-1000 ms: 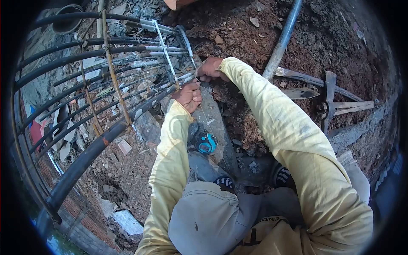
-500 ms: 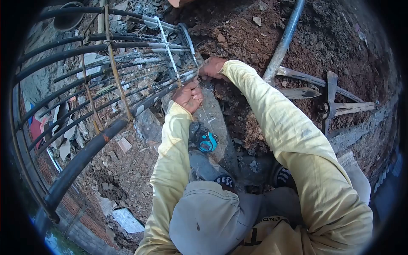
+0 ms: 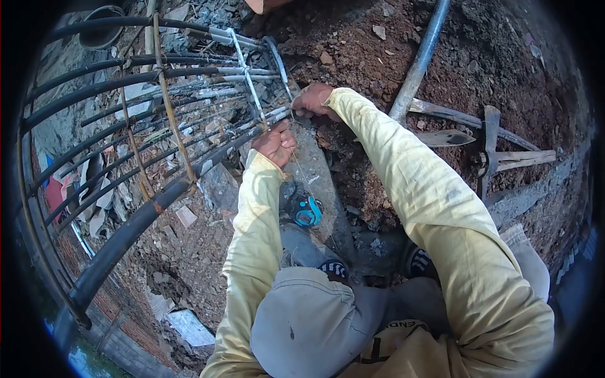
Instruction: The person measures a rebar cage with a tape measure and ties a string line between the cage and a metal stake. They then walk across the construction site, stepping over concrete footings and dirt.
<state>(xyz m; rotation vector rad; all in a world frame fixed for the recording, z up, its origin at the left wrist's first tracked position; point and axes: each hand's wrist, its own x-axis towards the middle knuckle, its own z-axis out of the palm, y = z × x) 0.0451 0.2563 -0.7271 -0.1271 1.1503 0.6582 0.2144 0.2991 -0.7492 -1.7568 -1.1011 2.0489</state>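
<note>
My left hand [image 3: 276, 145] is closed in a fist beside the near end of a thick steel bar [image 3: 217, 154] in the rebar cage. A thin wire [image 3: 302, 170] comes out of this fist and hangs toward my feet. My right hand [image 3: 314, 101] has its fingers curled together just past the bar's end, by a whitish steel stirrup [image 3: 277, 60]. The thin line also appears between the two hands. My right fingertips are partly hidden, so what they pinch does not show clearly. Below the hands lies a rounded turquoise-and-black object [image 3: 307, 211].
The rebar cage [image 3: 169, 94] stretches away to the left over rubble. A metal pipe [image 3: 421, 60], a wooden-handled tool with a flat metal head [image 3: 491, 151] and a pointed blade [image 3: 446, 138] lie on reddish soil at right. A concrete strip [image 3: 328, 183] runs beneath my hands.
My left hand has shifted slightly left and down, so the gap between the hands is a little wider. My right hand stays nearly in place.
</note>
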